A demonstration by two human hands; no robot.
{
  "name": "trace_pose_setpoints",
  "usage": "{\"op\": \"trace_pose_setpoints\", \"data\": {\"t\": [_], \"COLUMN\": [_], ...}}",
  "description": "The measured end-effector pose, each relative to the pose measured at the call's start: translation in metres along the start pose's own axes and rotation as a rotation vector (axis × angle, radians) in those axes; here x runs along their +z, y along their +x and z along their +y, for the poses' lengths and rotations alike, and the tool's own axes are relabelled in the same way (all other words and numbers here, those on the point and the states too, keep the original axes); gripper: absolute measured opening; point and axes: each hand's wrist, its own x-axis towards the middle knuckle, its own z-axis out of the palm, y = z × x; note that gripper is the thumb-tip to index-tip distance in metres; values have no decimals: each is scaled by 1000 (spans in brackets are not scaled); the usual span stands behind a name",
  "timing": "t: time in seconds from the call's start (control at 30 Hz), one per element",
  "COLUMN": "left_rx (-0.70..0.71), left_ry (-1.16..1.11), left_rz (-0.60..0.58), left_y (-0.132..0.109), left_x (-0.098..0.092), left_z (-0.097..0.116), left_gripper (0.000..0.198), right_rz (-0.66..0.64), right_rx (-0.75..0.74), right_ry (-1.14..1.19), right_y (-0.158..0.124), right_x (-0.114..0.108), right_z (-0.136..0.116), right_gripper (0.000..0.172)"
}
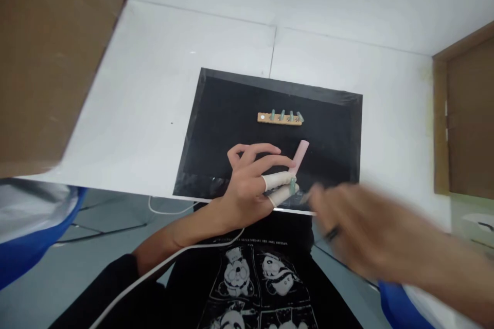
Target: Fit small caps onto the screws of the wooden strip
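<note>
The green nail (pixel 293 185) is over the near part of the black mat (pixel 231 108), pinched at the tips of 2 covered fingers of my left hand (pixel 247 185). White covers (pixel 275 180) wrap that pair; my other left fingers are bare and loosely bent. My right hand (pixel 358 226) is just to the right of the nail, but so blurred that I cannot tell whether its fingers grip anything; something pale and thin may be at their tips.

A pink bar (pixel 301 150) slants to the far right from my left fingertips. A bare fingertip overlaps its near part in my view, though I cannot tell whether they touch.

Farther off lies a tan strip (pixel 266 119) with 4 more nails (pixel 282 114) along it, the rightmost tilted differently from the rest. A white dot (pixel 262 117) at the strip's left end has no nail on it. I judge the work to be partway: 1 nail is in hand, and whatever I am doing to it seems unfinished. Whether the 4 on the strip are done or waiting, I cannot tell.

The mat lies on a white tabletop (pixel 135 87), with a brown panel (pixel 46 61) to the left.
</note>
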Motion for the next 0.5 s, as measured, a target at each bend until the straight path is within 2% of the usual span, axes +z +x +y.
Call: {"op": "trace_pose_setpoints", "data": {"t": [0.07, 0.17, 0.27, 0.4, 0.5], "left_rx": [-18, -23, -22, -23, -26], "left_ry": [-1, 8, 14, 18, 13], "left_rz": [0, -13, -13, -23, -21], "left_y": [0, -1, 0, 1, 2], "left_x": [0, -1, -2, -2, -2], "left_z": [0, -1, -2, -3, -2], "left_gripper": [8, 8, 7, 8, 8], "right_rz": [40, 73, -17, -7, -2], "right_rx": [-97, 96, 24, 92, 123], "right_ry": [40, -128, -100, 4, 13], "right_y": [10, 18, 23, 18, 9], "right_x": [3, 0, -2, 7, 10], "right_z": [-9, -12, -26, -51, -50], "right_gripper": [29, 24, 26, 35, 39]}}
